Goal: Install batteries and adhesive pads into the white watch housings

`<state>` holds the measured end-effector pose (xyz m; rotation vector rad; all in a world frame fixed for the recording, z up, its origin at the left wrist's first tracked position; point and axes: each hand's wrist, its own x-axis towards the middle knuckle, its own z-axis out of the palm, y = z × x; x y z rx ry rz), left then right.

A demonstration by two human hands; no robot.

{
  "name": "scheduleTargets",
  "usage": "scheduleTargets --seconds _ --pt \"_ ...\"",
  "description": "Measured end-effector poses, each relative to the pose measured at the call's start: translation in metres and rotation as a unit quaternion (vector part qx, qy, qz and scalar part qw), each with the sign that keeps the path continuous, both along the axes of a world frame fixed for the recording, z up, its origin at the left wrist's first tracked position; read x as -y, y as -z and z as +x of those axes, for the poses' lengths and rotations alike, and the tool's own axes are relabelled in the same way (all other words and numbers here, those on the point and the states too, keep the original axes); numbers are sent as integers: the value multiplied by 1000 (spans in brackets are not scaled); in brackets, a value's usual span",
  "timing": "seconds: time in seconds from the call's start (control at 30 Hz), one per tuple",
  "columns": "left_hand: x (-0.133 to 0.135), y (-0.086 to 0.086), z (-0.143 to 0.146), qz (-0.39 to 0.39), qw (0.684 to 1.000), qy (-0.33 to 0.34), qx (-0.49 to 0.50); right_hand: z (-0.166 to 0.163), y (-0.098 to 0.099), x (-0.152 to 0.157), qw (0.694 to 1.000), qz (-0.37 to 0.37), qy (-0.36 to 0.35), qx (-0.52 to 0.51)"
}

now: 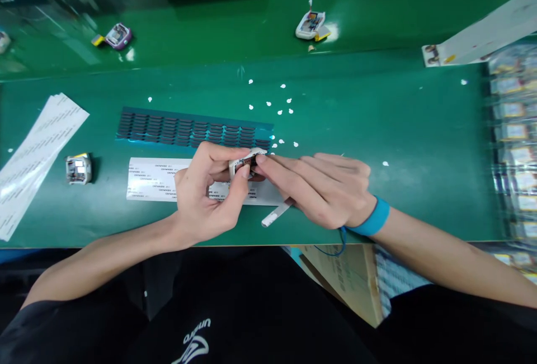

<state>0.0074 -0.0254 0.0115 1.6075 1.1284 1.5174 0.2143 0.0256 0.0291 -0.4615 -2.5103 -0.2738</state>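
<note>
My left hand (210, 196) pinches a small white device housing (238, 169) between thumb and fingers, tilted so that its open inside with circuit parts shows. The tip of my right index finger (325, 188) meets the housing's right edge. A flat, pale stick-like tool (274, 214) juts out below my right palm, its other end hidden by the closed fingers. Under both hands lies a white printed backing sheet (151, 179). Just beyond it is a blue sheet with rows of dark adhesive strips (180, 129).
Small white tabs (280, 112) are scattered past my hands. Another open housing (78, 169) sits at left near printed strips (37, 157). A purple unit (118, 36) and a white unit (309, 26) lie at the back. Trays of parts (514, 146) line the right edge.
</note>
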Motion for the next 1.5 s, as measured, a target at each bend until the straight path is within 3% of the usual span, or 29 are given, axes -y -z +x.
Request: scheduleTargets --seconds 0.13,0.23,0.33,0.5,0.63,0.87,1.07,1.27,1.5 --pt "0 2 -2 0 999 -21 -46 -5 6 0 1000 1 21 -23" --pt "-1 2 -3 -3 998 -18 -64 -12 11 -1 995 -51 39 -71" --pt "-4 -2 -3 -55 998 4 7 -15 14 -4 983 -116 56 -129" --pt "-11 -13 -7 -130 991 36 21 -13 15 -12 982 -124 51 -137" --pt "-16 -19 -12 -231 967 100 44 -9 13 -14 979 -135 65 -139" --pt "-19 -12 -14 -259 948 130 129 -6 11 -16 988 -114 55 -85" --pt "-23 -12 -17 -330 913 154 185 -3 15 -15 995 -74 52 -52" --pt "-26 -16 -17 -344 911 141 180 -1 11 -24 976 9 204 -72" --pt "-25 -11 -17 -331 915 139 183 2 10 -22 997 20 69 -12"
